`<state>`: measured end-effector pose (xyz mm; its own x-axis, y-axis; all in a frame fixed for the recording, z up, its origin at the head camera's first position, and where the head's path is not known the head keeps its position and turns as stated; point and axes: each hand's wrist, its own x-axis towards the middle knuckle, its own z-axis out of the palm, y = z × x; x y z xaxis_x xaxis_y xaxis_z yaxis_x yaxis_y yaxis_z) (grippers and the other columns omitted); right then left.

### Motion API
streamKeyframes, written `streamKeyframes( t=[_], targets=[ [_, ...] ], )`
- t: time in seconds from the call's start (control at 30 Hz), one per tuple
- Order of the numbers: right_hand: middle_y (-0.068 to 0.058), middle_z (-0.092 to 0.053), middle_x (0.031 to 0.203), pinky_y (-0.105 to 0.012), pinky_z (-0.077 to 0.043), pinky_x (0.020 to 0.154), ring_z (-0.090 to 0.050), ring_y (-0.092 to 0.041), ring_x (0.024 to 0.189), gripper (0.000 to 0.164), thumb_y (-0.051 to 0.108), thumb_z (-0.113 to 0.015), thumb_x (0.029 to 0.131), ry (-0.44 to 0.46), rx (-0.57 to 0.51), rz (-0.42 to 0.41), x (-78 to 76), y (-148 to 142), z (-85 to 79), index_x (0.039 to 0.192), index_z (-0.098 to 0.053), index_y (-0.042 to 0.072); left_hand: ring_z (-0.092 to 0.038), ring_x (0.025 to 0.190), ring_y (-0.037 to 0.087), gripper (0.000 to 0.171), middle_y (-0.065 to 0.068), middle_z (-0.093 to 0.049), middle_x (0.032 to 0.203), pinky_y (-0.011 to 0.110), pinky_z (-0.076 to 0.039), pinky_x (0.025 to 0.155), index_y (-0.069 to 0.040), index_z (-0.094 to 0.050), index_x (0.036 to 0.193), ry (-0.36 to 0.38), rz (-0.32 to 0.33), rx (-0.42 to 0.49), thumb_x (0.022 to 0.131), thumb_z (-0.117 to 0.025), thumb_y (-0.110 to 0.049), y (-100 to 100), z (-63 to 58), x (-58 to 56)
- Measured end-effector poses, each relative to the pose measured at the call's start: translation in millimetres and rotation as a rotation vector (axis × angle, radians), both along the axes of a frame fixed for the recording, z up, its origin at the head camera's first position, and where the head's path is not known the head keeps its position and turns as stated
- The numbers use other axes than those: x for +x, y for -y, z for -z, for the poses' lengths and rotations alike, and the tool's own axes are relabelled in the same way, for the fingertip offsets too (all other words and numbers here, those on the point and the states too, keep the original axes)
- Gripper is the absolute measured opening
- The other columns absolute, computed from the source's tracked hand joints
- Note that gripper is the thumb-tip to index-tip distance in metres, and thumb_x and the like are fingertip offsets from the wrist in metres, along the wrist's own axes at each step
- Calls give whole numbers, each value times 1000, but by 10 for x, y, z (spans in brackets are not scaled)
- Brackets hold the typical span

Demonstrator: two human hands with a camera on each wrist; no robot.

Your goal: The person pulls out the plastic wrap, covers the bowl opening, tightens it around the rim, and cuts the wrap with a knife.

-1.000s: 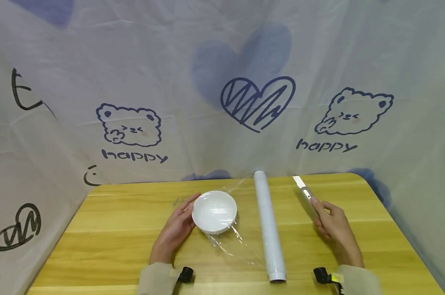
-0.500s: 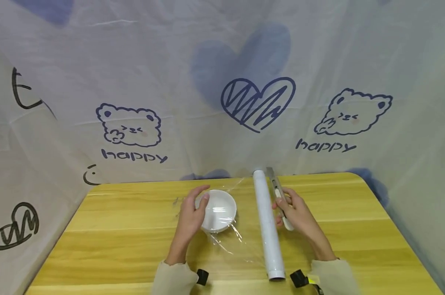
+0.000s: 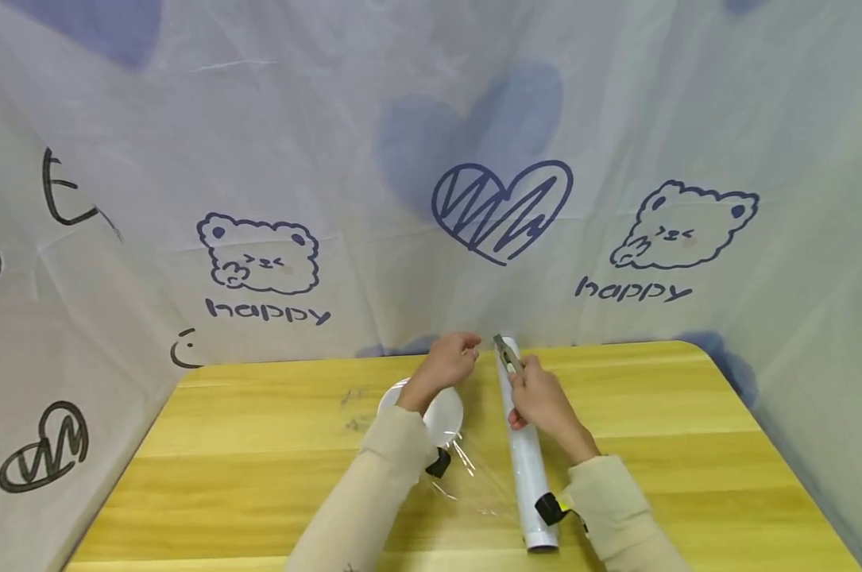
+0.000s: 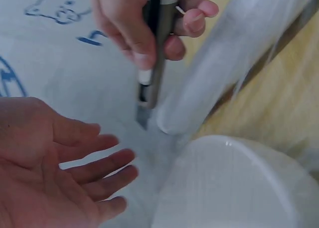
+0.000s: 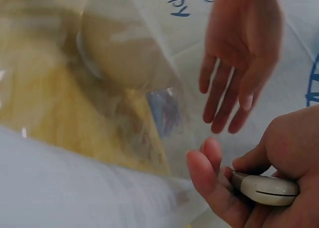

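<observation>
My right hand (image 3: 545, 401) grips a grey-and-white utility knife (image 4: 158, 58), its blade out and pointing at the far end of the cling film roll (image 3: 527, 473). The knife's pale rear end (image 5: 271, 190) shows in the right wrist view. My left hand (image 3: 446, 365) is held out near the table's far edge, beyond the bowl; its fingers look extended and hold nothing in the left wrist view. Below my left forearm, the white bowl (image 3: 445, 415) is partly hidden. Clear film (image 3: 477, 477) stretches from the bowl to the roll.
A pale printed curtain (image 3: 373, 302) hangs right behind the far edge of the wooden table (image 3: 259, 461) and along both sides. Faint dark marks (image 3: 355, 409) lie left of the bowl.
My left hand has left the bowl's left side and moved forward and right, past the bowl. My right hand has brought the knife leftward to the roll's far end.
</observation>
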<state>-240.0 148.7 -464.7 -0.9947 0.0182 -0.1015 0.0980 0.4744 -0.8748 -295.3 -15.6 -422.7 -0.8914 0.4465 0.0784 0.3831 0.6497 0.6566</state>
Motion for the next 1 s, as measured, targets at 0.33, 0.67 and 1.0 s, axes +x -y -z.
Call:
streamKeyframes(
  t=[0.33,0.67,1.0],
  targets=[
    [-22,-57,80,-36,-54,43,-62,-23,47,32,9,-38,100,13,72,-17,-40,48,25,131,-35,0,-52,65,19,16,8,-56,71,31,-46,61,2,-59,72,207,-97,-93,86,-52,-2,-295,363,-473],
    [-21,-56,81,-33,-52,41,-60,-20,44,37,8,-39,99,21,135,-26,-77,91,30,135,-32,2,-43,44,20,30,9,-48,48,31,-38,46,9,-58,64,503,-194,235,89,-54,-6,-277,475,-513],
    [-17,-59,71,-34,-52,41,-60,-21,43,48,11,-37,101,46,192,-58,-166,86,-29,145,-21,2,-68,91,30,34,27,-65,106,43,-52,88,16,-55,115,956,-172,416,95,-40,-7,-234,534,-664]
  ],
)
